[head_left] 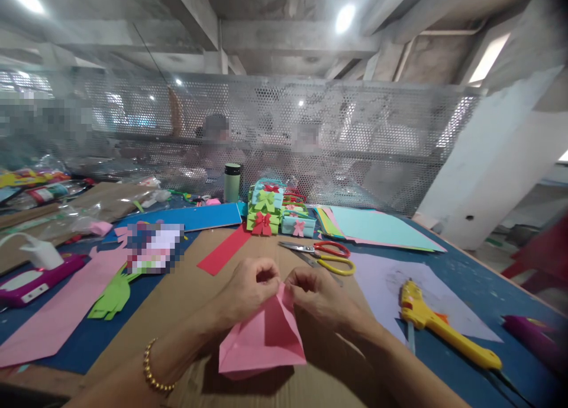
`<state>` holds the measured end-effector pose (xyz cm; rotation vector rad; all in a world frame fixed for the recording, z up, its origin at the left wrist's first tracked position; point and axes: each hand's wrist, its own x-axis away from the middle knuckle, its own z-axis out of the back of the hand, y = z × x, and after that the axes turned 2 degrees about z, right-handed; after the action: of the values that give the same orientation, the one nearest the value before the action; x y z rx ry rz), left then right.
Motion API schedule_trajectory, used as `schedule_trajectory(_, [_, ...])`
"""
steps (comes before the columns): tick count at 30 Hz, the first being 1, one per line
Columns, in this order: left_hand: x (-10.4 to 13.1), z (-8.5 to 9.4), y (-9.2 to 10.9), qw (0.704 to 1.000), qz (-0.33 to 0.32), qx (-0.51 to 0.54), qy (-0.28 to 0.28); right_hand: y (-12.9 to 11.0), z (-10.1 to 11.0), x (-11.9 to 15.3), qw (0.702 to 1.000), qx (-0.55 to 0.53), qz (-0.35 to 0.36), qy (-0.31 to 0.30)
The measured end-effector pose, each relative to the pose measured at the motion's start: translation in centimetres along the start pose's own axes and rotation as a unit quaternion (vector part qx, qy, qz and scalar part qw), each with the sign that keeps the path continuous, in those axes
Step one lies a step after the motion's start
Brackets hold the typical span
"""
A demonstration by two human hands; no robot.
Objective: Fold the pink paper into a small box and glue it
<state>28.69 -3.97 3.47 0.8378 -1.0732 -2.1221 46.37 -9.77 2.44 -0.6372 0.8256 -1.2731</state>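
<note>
A folded pink paper piece [265, 337], shaped like a small bag, is held over the brown cardboard [177, 301]. My left hand [254, 285] pinches its top edge from the left, and a gold bead bracelet [153, 369] circles that wrist. From the right, my right hand [313, 291] pinches the same top edge, its fingertips close to those of my left hand. The paper's lower part hangs wide below both hands. My fingertips hide part of the top edge.
Scissors [317, 251] and a red strip [225, 249] lie beyond my hands. Small paper bags [264, 209] are stacked behind them, near a green bottle [231, 183]. A yellow glue gun [444, 331] rests at right; pink paper [62, 307] and green pieces [110, 295] lie left.
</note>
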Motion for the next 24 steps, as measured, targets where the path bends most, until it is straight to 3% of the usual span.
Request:
schedule_trajectory(8, [-0.03, 0.15, -0.18, 1.0, -0.011, 0.0, -0.005, 0.31, 0.34, -0.13, 0.999, 0.036, 0.006, -0.008])
schedule_trajectory(16, [-0.11, 0.22, -0.02, 1.0, -0.004, 0.008, 0.003, 0.11, 0.67, -0.08, 1.0, 0.025, -0.002, 0.004])
schedule_trajectory(24, [-0.14, 0.19, -0.04, 1.0, -0.009, 0.0, -0.005, 0.67, 0.65, -0.13, 1.0, 0.009, 0.012, -0.022])
